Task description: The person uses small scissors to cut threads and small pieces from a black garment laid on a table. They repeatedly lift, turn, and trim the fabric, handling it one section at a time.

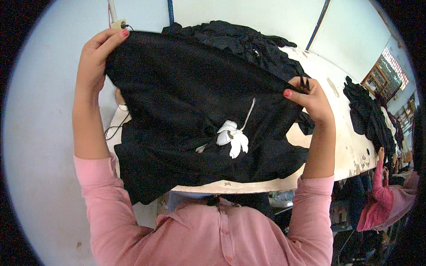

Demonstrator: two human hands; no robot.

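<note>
Between my two hands a piece of black cloth (186, 84) is stretched, its upper edge lifted and its lower part spread over the table. A white flower with a thin stem (238, 141) shows on the cloth; whether it is printed or sewn on I cannot tell. My left hand (100, 55) pinches the upper left corner, thumb on top. At the upper right edge my right hand (308, 95) grips the same cloth between thumb and fingers. Some fingers of both hands are hidden behind the fabric.
Behind the cloth lies a heap of black fabric (230, 35) on the pale table (346, 146). Another black pile (366, 113) sits further right, where a person in pink (384, 195) works. At far left a plug and cable (124, 25) hang by the wall.
</note>
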